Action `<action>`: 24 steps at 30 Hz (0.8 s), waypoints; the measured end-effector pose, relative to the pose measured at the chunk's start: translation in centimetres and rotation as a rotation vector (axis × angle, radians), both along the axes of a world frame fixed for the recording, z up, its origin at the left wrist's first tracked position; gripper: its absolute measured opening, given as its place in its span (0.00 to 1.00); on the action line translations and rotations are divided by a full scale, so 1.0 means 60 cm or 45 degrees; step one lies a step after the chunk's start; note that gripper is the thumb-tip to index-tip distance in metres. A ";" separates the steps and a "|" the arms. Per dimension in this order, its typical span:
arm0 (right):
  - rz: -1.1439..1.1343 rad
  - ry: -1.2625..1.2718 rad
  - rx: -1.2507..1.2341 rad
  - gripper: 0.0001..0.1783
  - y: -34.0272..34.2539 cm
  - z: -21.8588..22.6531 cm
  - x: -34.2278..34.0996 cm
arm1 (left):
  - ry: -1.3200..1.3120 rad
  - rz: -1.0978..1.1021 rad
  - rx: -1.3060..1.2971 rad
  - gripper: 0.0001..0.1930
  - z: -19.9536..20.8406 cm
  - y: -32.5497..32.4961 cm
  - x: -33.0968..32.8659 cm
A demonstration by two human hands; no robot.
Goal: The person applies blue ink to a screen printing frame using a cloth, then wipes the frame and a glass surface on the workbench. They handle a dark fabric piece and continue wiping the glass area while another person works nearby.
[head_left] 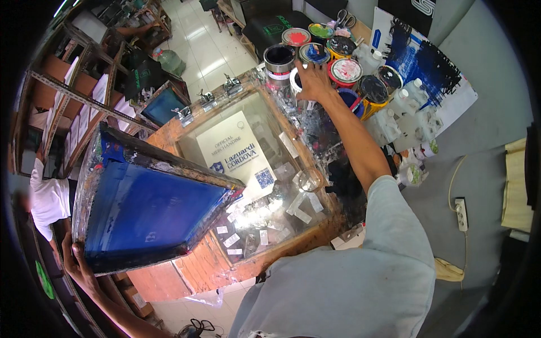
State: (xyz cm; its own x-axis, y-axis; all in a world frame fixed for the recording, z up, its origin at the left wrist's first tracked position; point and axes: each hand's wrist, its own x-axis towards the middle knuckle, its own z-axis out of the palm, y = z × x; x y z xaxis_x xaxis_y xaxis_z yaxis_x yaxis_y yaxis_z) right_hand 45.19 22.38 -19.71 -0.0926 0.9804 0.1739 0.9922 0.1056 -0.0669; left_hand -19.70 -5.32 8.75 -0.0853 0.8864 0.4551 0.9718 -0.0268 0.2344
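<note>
"What's at the worktable (163, 281)?"

"A blue screen frame (158, 208), tilted above its left side, rim pinched in the left hand (77, 258)."

"Risks?"

"Held one-handed, it might slip. The right hand (315, 83), fingers spread, could knock the open can (279, 68); contact is unclear."

Arms (356, 138) outspread, hands (314, 83) well apart

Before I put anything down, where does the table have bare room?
Bare wood shows on the table between the blue screen and the near left edge. The glass looks free between the white sheet and clamps. Crowded: near glass with labels, right side with paint cans.
</note>
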 end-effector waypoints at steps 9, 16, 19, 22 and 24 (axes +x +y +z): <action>0.202 0.448 0.576 0.25 -0.185 -0.030 0.000 | -0.032 0.030 -0.021 0.28 -0.002 0.006 0.007; -0.190 0.207 0.425 0.14 -0.598 -0.230 -0.045 | -0.207 -0.116 0.025 0.26 -0.015 0.028 -0.054; -0.435 0.630 0.314 0.09 -0.651 -0.285 -0.074 | -0.136 -0.113 0.053 0.26 -0.022 0.041 -0.055; -0.733 0.968 0.202 0.12 -0.616 -0.260 -0.082 | -0.149 -0.183 0.044 0.27 -0.033 0.049 -0.082; -0.809 1.039 0.431 0.14 -0.605 -0.250 -0.072 | -0.143 -0.214 0.040 0.27 -0.030 0.052 -0.068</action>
